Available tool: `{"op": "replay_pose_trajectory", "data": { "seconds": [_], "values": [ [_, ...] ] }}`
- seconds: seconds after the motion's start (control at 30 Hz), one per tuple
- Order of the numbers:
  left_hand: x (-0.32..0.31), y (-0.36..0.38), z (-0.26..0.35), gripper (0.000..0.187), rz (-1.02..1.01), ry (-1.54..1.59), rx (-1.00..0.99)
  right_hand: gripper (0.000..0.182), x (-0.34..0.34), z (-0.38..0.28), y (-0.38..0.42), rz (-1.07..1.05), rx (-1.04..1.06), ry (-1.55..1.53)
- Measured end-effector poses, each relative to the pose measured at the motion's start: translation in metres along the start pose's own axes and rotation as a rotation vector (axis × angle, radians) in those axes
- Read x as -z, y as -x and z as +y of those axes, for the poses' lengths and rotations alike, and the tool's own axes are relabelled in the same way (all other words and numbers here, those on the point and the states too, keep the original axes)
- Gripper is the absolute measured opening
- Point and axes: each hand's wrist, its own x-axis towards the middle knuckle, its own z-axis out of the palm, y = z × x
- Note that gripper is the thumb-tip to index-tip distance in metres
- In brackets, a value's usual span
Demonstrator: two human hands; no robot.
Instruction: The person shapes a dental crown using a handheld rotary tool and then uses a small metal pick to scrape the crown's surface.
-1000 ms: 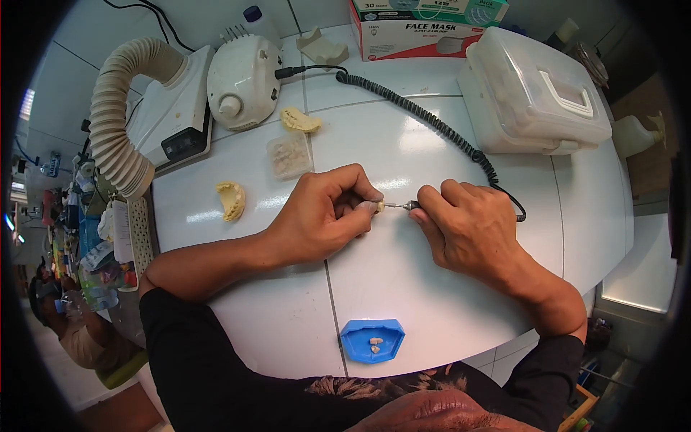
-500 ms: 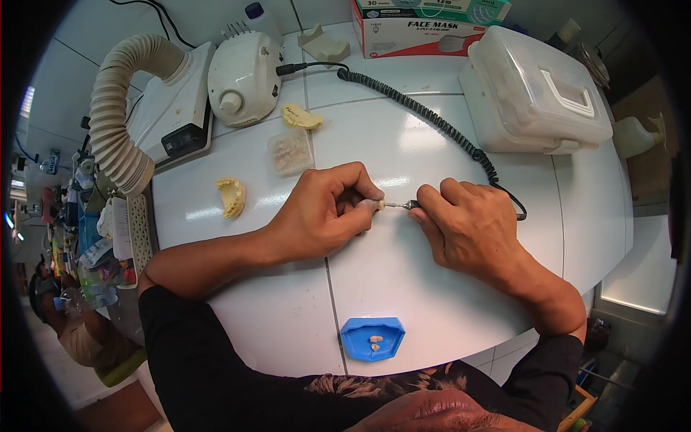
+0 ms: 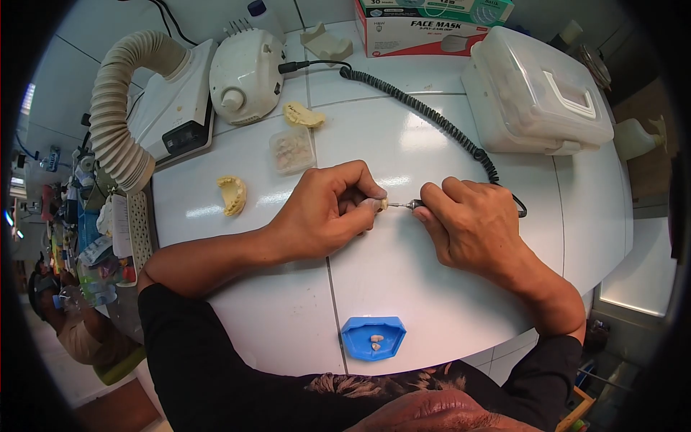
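Note:
Between thumb and fingertips, my left hand (image 3: 332, 203) pinches a small cream-coloured dental piece (image 3: 383, 204), mostly covered by the fingers. My right hand (image 3: 471, 222) is closed round a rotary handpiece (image 3: 415, 204), whose thin metal bur points left with its tip right at the piece. A coiled black cord (image 3: 432, 111) runs from the handpiece to the white control unit (image 3: 247, 75). Nearer my body, a blue tray (image 3: 350, 348) holds a few small tooth-like pieces (image 3: 376, 342). Two yellowish dental casts lie left of my hands, one cast (image 3: 232, 196) near my forearm, another cast (image 3: 303, 114) farther back.
A clear small box (image 3: 292, 151) stands behind my left hand. At the back left is a dust extractor with a ribbed hose (image 3: 108, 108). A face mask box (image 3: 421, 36) and a lidded white case (image 3: 536, 93) stand at the back right. Another person (image 3: 86, 331) sits far left.
The whole view has shifted very slightly to the right. Both hands keep their grips, with the bur still at the small piece.

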Motion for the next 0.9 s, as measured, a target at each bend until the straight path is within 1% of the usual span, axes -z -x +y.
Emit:
{"op": "replay_pose_trajectory", "data": {
  "seconds": [0.33, 0.43, 0.63, 0.9],
  "values": [
    [0.0010, -0.0004, 0.0006, 0.013, -0.001, 0.032, -0.018, 0.025, 0.0002, 0.0000, 0.0000, 0.000, -0.004, -0.007],
    [0.0006, 0.0003, 0.0026, 0.013, -0.006, 0.002, 0.011, 0.025, -0.0002, 0.0009, -0.0003, 0.003, -0.006, -0.019],
    [0.0010, -0.0003, 0.0004, 0.012, -0.010, -0.021, -0.012, 0.025, -0.0002, -0.0011, 0.0000, -0.003, -0.006, -0.002],
    [0.0002, 0.0001, 0.0018, 0.012, -0.001, -0.037, 0.008, 0.026, -0.0023, -0.0010, 0.0001, 0.011, -0.011, 0.001]
  ]
}}
